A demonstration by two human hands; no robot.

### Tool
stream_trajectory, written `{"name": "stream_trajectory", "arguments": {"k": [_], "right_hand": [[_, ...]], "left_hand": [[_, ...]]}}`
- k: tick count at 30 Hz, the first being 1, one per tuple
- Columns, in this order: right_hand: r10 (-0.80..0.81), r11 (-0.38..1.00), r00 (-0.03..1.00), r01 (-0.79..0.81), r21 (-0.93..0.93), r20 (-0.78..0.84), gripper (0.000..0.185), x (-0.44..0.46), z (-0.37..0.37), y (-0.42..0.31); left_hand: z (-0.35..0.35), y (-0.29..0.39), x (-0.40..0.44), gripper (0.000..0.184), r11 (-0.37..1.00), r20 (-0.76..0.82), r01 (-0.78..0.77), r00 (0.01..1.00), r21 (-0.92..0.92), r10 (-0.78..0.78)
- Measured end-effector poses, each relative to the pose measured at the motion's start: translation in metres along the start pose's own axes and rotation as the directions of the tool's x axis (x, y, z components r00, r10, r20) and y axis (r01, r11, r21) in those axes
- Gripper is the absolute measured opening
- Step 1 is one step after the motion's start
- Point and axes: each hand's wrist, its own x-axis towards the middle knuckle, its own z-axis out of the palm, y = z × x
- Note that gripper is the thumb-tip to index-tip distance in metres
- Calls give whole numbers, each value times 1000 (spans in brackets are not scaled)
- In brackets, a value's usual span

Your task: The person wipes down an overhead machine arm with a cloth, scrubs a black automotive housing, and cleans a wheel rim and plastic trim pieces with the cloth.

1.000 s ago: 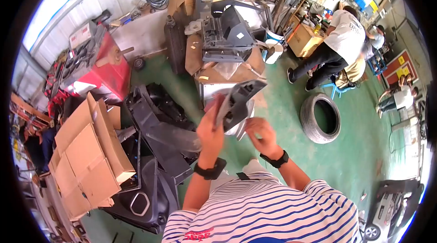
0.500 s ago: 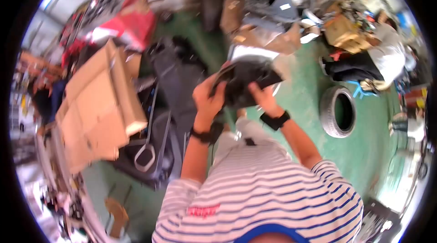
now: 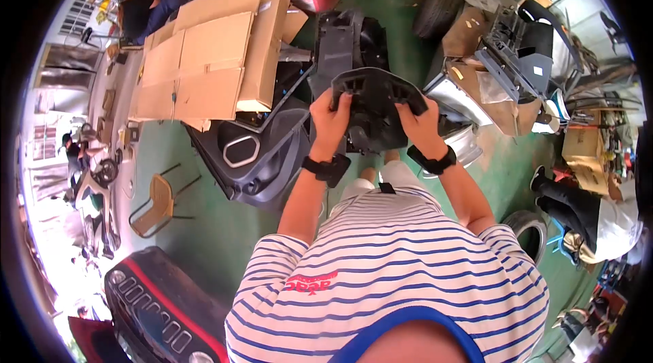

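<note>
A black moulded plastic part (image 3: 374, 108) with a curved upper edge and openings near its ends is held up in front of my body. My left hand (image 3: 329, 123) grips its left end, thumb on the near face. At the right end, my right hand (image 3: 422, 127) has its thumb pressed on the face and its fingers curled behind, mostly hidden. Below and beyond the part lies a long black plastic panel (image 3: 335, 43). Left of my left hand is a black door panel (image 3: 272, 149) with a silver hexagonal ring (image 3: 241, 151).
Flattened cardboard (image 3: 204, 57) covers things at left; a chair (image 3: 160, 203) and a black front grille panel (image 3: 160, 302) stand nearer. Tyres lie at the top (image 3: 439, 6) and right (image 3: 530, 227). Open boxes (image 3: 496, 94) hold parts. Another person (image 3: 592, 213) is low at right.
My view has swung to the right, so the surroundings sit further left or lower. The plastic part is turned, its curved edge now upward, and both hands still hold its ends.
</note>
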Motion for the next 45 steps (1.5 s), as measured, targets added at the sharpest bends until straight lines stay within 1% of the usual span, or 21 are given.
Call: {"name": "stream_trajectory", "arguments": {"k": [3, 4, 6, 8, 9, 10, 12, 13, 14, 15, 16, 18, 19, 24, 26, 28, 31, 34, 37, 40, 45], "right_hand": [[-34, 995, 985, 18, 93, 170, 40, 22, 5, 29], [-61, 988, 966, 22, 155, 252, 44, 30, 7, 39], [-46, 989, 918, -14, 147, 393, 49, 48, 11, 53], [6, 1000, 770, 7, -18, 638, 50, 69, 20, 64], [-60, 996, 761, 87, -10, 646, 50, 77, 29, 71], [-72, 996, 740, 93, 4, 669, 50, 85, 34, 77], [-151, 987, 767, 155, 48, 624, 47, 100, 49, 92], [-289, 953, 793, 291, 83, 536, 44, 106, 64, 101], [-313, 941, 748, 329, 82, 585, 41, 113, 71, 111], [-318, 936, 720, 343, 82, 617, 42, 115, 79, 119], [-321, 930, 692, 358, 79, 647, 44, 116, 86, 126], [-316, 930, 670, 359, 80, 671, 48, 117, 99, 142], [-320, 926, 660, 369, 78, 679, 52, 117, 105, 152], [-298, 893, 552, 450, 23, 778, 60, 114, 150, 214], [-360, 759, 419, 652, 0, 834, 53, 104, 182, 248], [-295, 721, 349, 692, -32, 889, 45, 91, 207, 266], [-225, 740, 395, 664, -107, 891, 43, 57, 234, 294], [-133, 808, 353, 580, -105, 926, 40, 25, 256, 297], [-204, 734, 292, 677, -51, 934, 39, -3, 289, 306], [-164, 728, 318, 678, -103, 934, 39, -23, 324, 313], [96, 753, 346, 588, -295, 933, 37, -52, 346, 330]], "left_hand": [[-8, 12, 1, 13, 984, 1, 157, 988, 87, -158], [-14, 8, 5, 17, 961, 3, 168, 985, 220, -173], [-11, 6, 9, 22, 947, -132, 215, 973, 237, -188], [-14, -13, 15, 29, 944, -218, 233, 959, 234, -183], [-19, -28, 16, 34, 957, -231, 262, 946, 121, -229], [-24, -36, 21, 36, 929, -249, 309, 934, 203, -256], [-28, -50, 29, 36, 962, -289, 239, 937, 129, -194], [-36, -55, 30, 35, 945, -312, 281, 924, 167, -219], [-42, -61, 28, 34, 924, -330, 326, 910, 201, -249], [-45, -69, 26, 34, 963, -369, 266, 899, 37, -235], [-49, -80, 22, 34, 960, -385, 279, 890, 34, -245], [-60, -99, 8, 33, 896, -515, 442, 760, -37, -396], [-62, -89, 5, 34, 846, -532, 528, 739, 77, -413], [-124, -117, -57, 25, 808, -648, 589, 605, -28, -463], [-147, -121, -75, 24, 800, -706, 598, 545, -50, -451], [-169, -138, -101, 28, 775, -731, 631, 513, -34, -450], [-190, -138, -117, 24, 708, -685, 698, 465, -105, -561], [-215, -156, -145, 28, 661, -647, 747, 468, -75, -602], [-237, -172, -162, 31, 601, -612, 788, 410, -137, -677], [-250, -190, -170, 33, 575, -592, 795, 374, -191, -714], [-252, -198, -155, 33, 519, -482, 785, 329, -338, -812]]}}
